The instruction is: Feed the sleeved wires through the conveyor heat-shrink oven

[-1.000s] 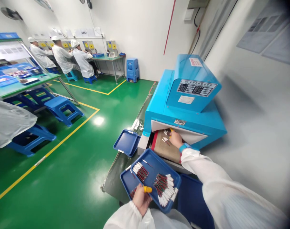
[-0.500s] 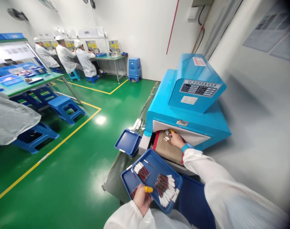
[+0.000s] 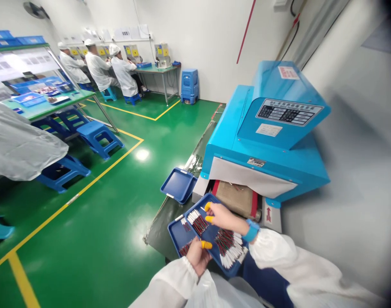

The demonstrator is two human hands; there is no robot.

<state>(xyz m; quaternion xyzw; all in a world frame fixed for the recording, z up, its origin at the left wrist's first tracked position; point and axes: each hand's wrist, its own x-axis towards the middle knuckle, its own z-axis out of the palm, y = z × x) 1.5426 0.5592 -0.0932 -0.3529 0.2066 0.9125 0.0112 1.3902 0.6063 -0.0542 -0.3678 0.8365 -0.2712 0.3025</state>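
My left grip (image 3: 198, 256) is closed on the near corner of a blue plastic tray (image 3: 175, 239), with a yellow finger cot (image 3: 206, 244) on the thumb. My right grip (image 3: 222, 216), with a blue wristband (image 3: 252, 230) at its wrist, is the nearer of the two to the first wire bundle. It hangs over the tray, its yellow-capped fingertips (image 3: 208, 207) slightly parted. Nothing shows between them, though at this angle I cannot rule out a thin wire. Just left of those fingertips lies that first wire bundle (image 3: 195, 223), red and dark strands with white tips, its long axis running diagonally across the tray and its white tips toward the left rim. A second wire bundle (image 3: 229, 250) lies under my right wrist, its white tips toward the tray's right corner. That makes two bundles, plus a few loose wires (image 3: 186, 248) beside my left thumb. Beyond the tray are one smaller blue tray (image 3: 178, 185) on a dark counter (image 3: 159, 226) and one blue machine (image 3: 266, 128) over a tan belt (image 3: 234, 197). Farther off, three co-workers in white gowns (image 3: 123, 72) sit at a green counter (image 3: 153, 70).
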